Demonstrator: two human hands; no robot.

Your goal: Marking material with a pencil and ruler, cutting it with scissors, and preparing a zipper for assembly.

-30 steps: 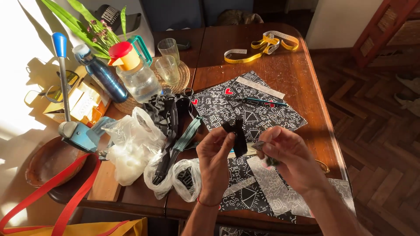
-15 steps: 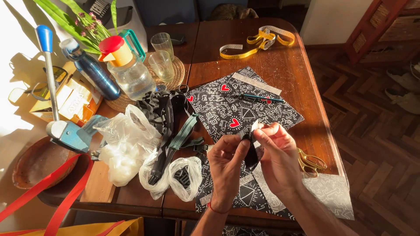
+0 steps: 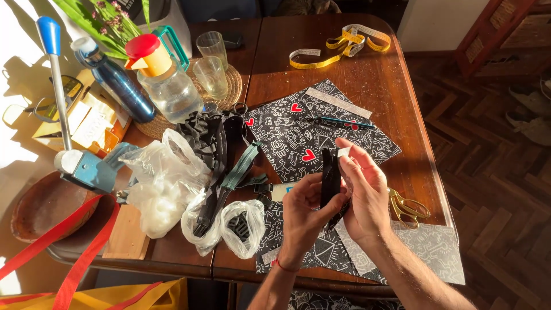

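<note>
My left hand [image 3: 303, 213] and my right hand [image 3: 365, 193] are raised together above the front of a wooden table [image 3: 379, 80]. Between them they pinch a short black strap [image 3: 329, 175], held upright. The right fingers also touch a small white tag [image 3: 344, 151] at its top. Under the hands lies black fabric with white doodles and red hearts [image 3: 298, 135]. A pile of black and green straps [image 3: 221, 146] lies to the left of my hands.
Gold scissors [image 3: 408, 205] lie right of my hands, a pen [image 3: 338, 121] on the fabric, a yellow tape measure [image 3: 344, 43] at the back. Clear plastic bags [image 3: 166, 183], a water jug [image 3: 166, 80], two glasses [image 3: 211, 63], a blue bottle [image 3: 117, 86] and red webbing [image 3: 63, 252] crowd the left side.
Both hands have shifted right and risen a little with the black strap. The strap now stands upright between the fingers, and the white tag shows at its top.
</note>
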